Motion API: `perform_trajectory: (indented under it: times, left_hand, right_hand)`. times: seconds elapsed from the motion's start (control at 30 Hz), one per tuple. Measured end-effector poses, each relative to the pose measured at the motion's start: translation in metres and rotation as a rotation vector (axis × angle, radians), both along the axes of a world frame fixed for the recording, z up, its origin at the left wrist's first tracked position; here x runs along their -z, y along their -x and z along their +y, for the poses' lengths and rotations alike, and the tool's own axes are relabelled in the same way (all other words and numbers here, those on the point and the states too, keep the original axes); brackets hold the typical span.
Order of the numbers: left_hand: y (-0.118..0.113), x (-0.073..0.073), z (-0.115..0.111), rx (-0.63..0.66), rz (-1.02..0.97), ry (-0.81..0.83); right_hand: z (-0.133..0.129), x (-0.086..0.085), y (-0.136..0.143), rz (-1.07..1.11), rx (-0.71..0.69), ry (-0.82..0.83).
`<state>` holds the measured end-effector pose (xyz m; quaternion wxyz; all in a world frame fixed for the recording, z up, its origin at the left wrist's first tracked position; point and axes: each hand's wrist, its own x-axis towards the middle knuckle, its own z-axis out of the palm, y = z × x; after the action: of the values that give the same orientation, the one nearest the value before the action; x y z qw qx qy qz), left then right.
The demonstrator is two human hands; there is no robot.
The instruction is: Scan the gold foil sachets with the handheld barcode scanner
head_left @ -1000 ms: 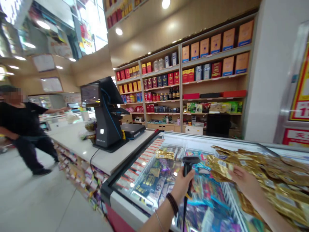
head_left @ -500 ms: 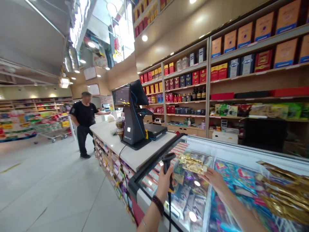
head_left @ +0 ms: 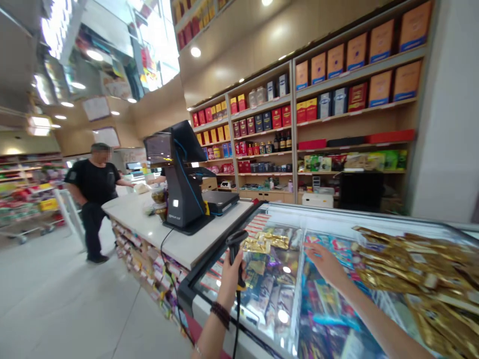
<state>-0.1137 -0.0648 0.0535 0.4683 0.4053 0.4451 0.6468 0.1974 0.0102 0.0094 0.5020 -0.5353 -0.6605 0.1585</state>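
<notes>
Left hand (head_left: 232, 274) had its fingers wrapped round a roughly upright scanner (head_left: 235, 241), right hand (head_left: 325, 260) hung over the glass-topped case (head_left: 186, 290), fingers loosely spread, apparently holding nothing; the big gold packet pile (head_left: 404, 262) lay mostly crossways to its right, that hand being nearer

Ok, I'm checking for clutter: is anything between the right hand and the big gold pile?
Nothing visible stands between the right hand and the gold pile; the scanner, in the left hand, is on the other side.
</notes>
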Motion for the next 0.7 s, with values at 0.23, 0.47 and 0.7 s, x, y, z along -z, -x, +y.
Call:
perform_trajectory:
  times: [0.23,0.47,0.7]
  left_hand:
    - [-0.029,-0.030,-0.002,0.097,0.006,-0.031]
    - [-0.111,-0.039,0.001,0.308,-0.010,-0.089]
    - [-0.199,-0.022,-0.011,0.557,0.007,-0.071]
  right_hand:
    - [-0.102,-0.026,-0.167,-0.177,0.376,0.033]
    - [-0.183,-0.020,-0.212,-0.447,0.494,0.269]
    - [-0.155,-0.022,-0.204,-0.245,0.530,0.257]
